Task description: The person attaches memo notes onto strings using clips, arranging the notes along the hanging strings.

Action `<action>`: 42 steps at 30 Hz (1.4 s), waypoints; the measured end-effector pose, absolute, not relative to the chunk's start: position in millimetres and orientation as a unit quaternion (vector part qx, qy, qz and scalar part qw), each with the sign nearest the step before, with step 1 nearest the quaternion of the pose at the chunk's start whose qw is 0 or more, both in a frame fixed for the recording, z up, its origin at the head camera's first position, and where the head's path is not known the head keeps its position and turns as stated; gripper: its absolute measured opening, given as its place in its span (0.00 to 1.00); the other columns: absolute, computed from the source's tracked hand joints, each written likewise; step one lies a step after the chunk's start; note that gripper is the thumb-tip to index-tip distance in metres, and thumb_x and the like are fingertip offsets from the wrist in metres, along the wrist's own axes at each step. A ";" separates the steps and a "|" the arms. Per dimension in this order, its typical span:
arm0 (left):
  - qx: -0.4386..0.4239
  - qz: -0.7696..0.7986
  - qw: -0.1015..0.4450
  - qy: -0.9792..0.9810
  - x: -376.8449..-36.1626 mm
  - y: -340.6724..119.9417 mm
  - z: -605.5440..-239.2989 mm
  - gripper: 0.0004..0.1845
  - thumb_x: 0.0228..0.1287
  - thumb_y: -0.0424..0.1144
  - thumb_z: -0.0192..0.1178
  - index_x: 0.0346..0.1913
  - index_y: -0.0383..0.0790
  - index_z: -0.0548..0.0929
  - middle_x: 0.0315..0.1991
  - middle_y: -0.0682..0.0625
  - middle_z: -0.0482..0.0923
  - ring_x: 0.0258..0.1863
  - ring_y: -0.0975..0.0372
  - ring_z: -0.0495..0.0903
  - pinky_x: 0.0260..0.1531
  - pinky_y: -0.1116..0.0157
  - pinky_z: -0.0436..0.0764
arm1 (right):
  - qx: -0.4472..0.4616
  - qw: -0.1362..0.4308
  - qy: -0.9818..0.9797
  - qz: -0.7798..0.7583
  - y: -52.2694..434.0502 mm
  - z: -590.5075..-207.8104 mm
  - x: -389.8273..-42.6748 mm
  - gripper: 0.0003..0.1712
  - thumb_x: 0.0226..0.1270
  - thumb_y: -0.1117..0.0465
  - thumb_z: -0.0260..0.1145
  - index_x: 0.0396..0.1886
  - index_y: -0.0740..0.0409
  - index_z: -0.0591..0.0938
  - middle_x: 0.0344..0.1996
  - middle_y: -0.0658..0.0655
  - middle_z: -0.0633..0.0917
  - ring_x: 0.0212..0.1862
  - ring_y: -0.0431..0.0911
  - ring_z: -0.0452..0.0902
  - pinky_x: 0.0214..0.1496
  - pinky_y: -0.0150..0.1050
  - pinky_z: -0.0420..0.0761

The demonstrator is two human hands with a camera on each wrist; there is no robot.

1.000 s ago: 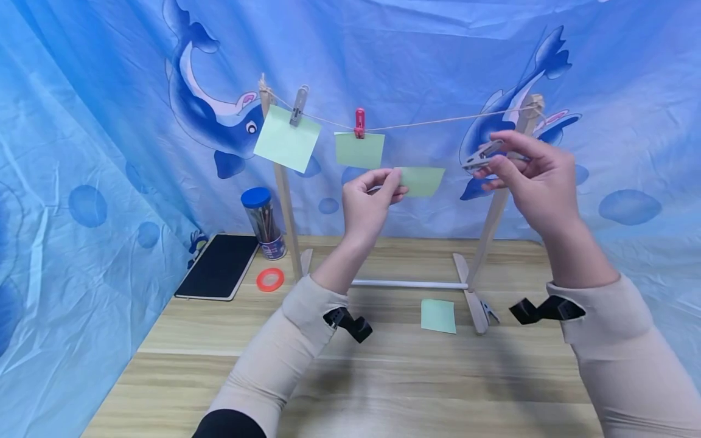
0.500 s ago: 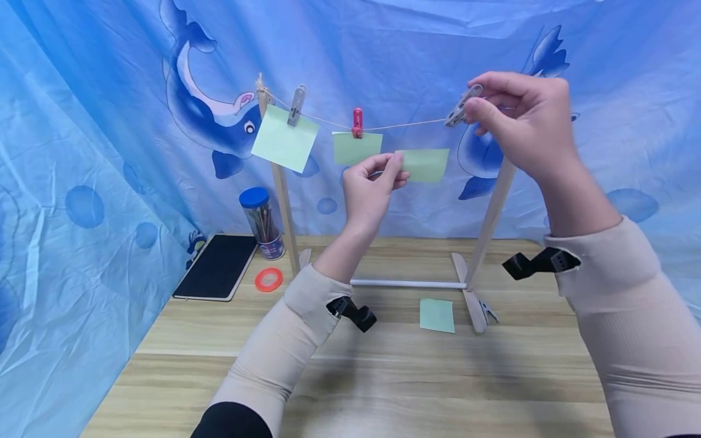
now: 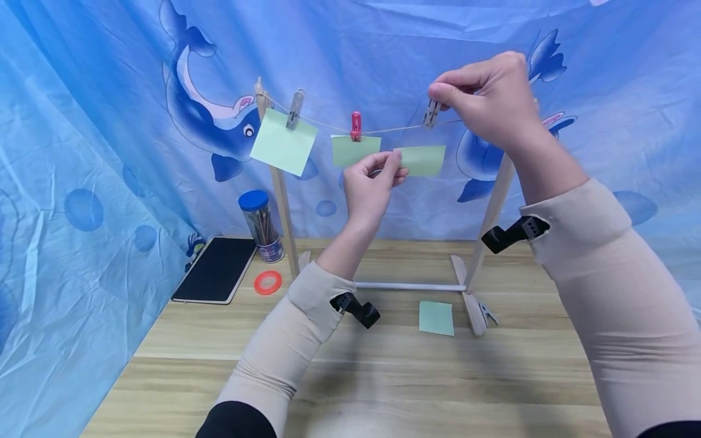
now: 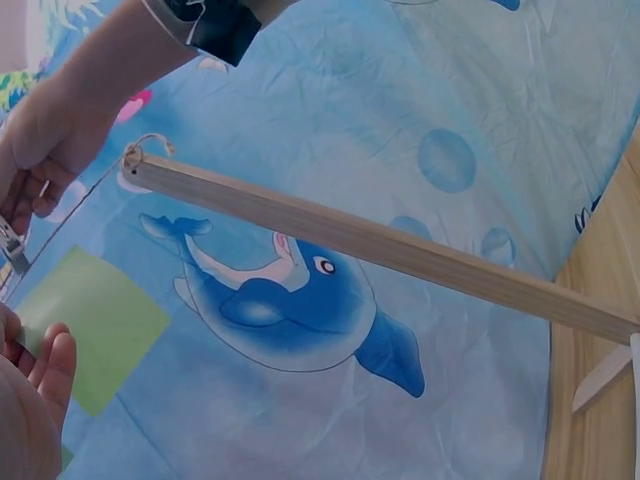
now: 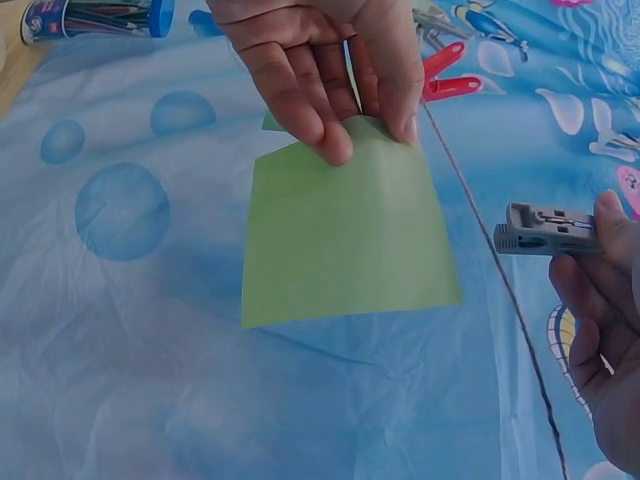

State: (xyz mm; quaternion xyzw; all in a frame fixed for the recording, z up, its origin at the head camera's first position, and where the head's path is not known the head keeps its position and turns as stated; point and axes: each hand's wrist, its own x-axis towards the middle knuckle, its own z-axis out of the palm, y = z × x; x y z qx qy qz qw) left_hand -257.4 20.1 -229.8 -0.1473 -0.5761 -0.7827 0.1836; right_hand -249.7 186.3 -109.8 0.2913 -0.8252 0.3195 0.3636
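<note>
In the head view my left hand (image 3: 369, 185) pinches a green sticky note (image 3: 424, 160) by its left edge, just below a thin string (image 3: 394, 129). My right hand (image 3: 490, 100) pinches a grey clothespin (image 3: 431, 113) by its handle end, its tip down at the string. The right wrist view shows that clothespin (image 5: 548, 230) beside the string, apart from the held note (image 5: 350, 240). Further left on the string, a red clothespin (image 3: 356, 126) holds one green note (image 3: 345, 152) and a grey clothespin (image 3: 296, 108) holds another note (image 3: 283, 143).
Two wooden posts (image 3: 282, 207) carry the string, with a white rod (image 3: 411, 286) between their feet. On the table lie a green note (image 3: 436, 318), a grey clothespin (image 3: 489, 313), orange tape (image 3: 268, 283) and a dark tablet-like slab (image 3: 216, 269). A blue-lidded jar (image 3: 261, 225) stands behind.
My right hand has moved up and left, bringing the clothespin from near the right post to the string and turning its tip downward. My left hand has raised its note slightly.
</note>
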 end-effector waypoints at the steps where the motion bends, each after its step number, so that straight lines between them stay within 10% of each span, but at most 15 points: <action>1: -0.147 -0.783 0.182 -0.576 -257.7 20.0 -229.6 0.12 0.59 0.41 0.65 0.38 0.33 0.85 0.29 0.43 0.84 0.27 0.59 0.85 0.34 0.63 0.84 | 0.288 0.361 -0.828 0.319 185.4 -109.8 -251.2 0.11 0.61 0.55 0.66 0.36 0.57 0.88 0.32 0.57 0.87 0.26 0.36 0.77 0.31 0.25 0.74; 42: -0.168 -0.803 0.160 -0.549 -268.5 15.4 -218.3 0.12 0.59 0.40 0.64 0.39 0.33 0.85 0.30 0.41 0.84 0.27 0.58 0.85 0.35 0.62 0.84 | 0.274 0.267 -0.892 0.240 178.8 -108.6 -261.0 0.18 0.59 0.46 0.65 0.38 0.54 0.88 0.30 0.55 0.87 0.29 0.36 0.79 0.23 0.28 0.72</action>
